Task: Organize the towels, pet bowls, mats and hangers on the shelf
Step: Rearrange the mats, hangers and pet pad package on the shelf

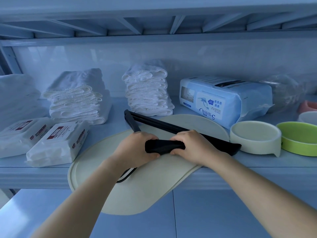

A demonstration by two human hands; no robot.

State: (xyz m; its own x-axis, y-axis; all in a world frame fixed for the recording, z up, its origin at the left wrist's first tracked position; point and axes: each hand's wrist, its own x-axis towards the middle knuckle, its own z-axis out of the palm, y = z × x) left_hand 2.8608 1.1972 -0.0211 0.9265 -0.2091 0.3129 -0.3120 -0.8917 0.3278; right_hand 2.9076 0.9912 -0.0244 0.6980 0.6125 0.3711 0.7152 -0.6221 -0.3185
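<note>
A stack of black hangers (164, 146) lies across a cream oval mat (137, 189) that overhangs the shelf's front edge. My left hand (137, 150) and my right hand (195, 145) both grip the hangers near the middle, side by side. A second cream mat (197, 122) lies behind, partly under the hangers. Two stacks of folded white towels (77, 102) (147, 93) stand at the back. A cream pet bowl (255, 136) and a green pet bowl (298, 138) sit to the right.
Two white wipe packs (58, 143) (18, 134) lie at the front left. A blue pad package (223, 98) lies behind the cream bowl, with a clear plastic bag (284, 90) beyond it. Pink and white bowls (307, 110) show at the far right edge. The upper shelf (154, 23) hangs overhead.
</note>
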